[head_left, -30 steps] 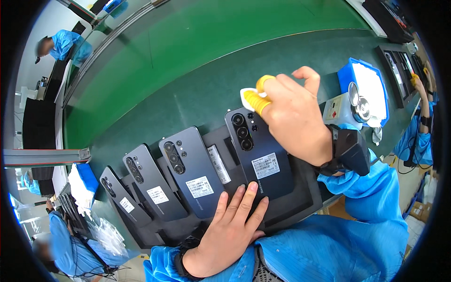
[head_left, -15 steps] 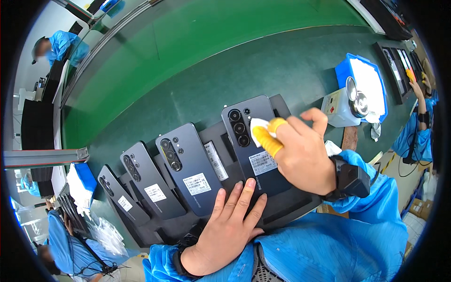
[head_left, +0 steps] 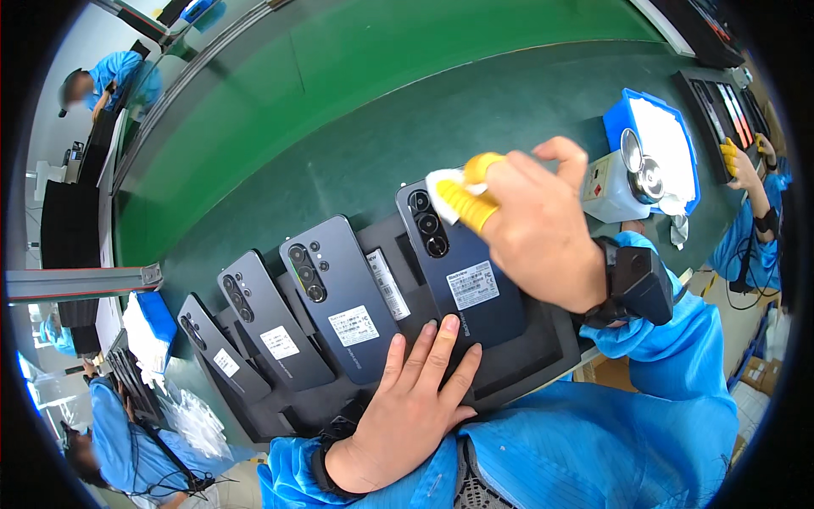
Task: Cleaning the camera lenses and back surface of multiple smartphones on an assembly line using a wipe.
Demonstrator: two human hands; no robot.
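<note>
Phone in hand: the dark phone (head_left: pixel 462 271) lies back-up at the right end of the black foam tray (head_left: pixel 526 360), its camera cluster at the far end and a white sticker near its middle — you are working on it where it lies, not lifting it.
Right hand: your right hand (head_left: pixel 543 225) hovers over the phone's far end with its grip clenched on a small white wipe (head_left: pixel 443 191), pinched between fingers in yellow finger cots (head_left: pixel 466 204); the wipe sits just beside the camera lenses.
Left hand: your left hand (head_left: pixel 415 399) lies flat and released, holding nothing — its fingertips rest on the near edge of the phone and the tray, steadying them.
How it will handle: judge the phone stiff, fairly light and slick on its glossy back; the lenses are likely the part that marks or scratches most easily.
Where to hold: take it by the long side edges, not the back or the lenses, and let the foam carry its weight while you wipe.
Wipe: soft and limp, so only the part backed by a fingertip will press.
Neighbours: three more dark phones (head_left: pixel 339 297) lie in a row to the left on the same tray, close enough to knock.
Far right: a white dispenser bottle (head_left: pixel 615 182) and a blue tray of wipes (head_left: pixel 657 144) stand on the green desk (head_left: pixel 381 127).
</note>
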